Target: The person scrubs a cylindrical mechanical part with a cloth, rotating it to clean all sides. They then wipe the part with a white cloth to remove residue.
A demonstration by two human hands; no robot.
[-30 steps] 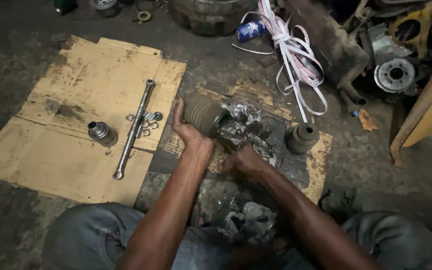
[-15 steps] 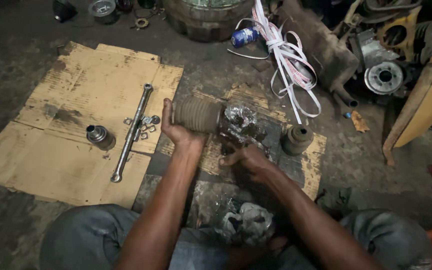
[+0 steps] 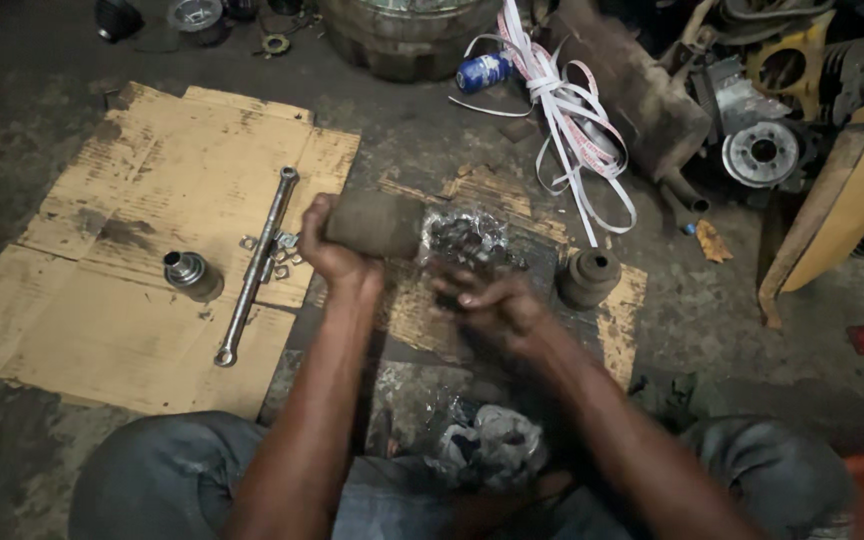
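The left hand (image 3: 327,250) is wrapped around a ribbed rubber boot (image 3: 377,223) held level above the floor, its open end facing crumpled greasy plastic wrap (image 3: 464,238); what is inside cannot be made out. The right hand (image 3: 487,305) hovers just beside it, fingers loosely curled, holding nothing. Below, flattened cardboard (image 3: 142,200) on the grimy concrete floor (image 3: 12,460) carries a steel rod (image 3: 252,268), while a second boot (image 3: 589,277) stands to the right.

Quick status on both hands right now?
Left hand: closed around the ribbed rubber boot.
Right hand: fingers extended, open, holding nothing visible, beside the crumpled plastic wrap.
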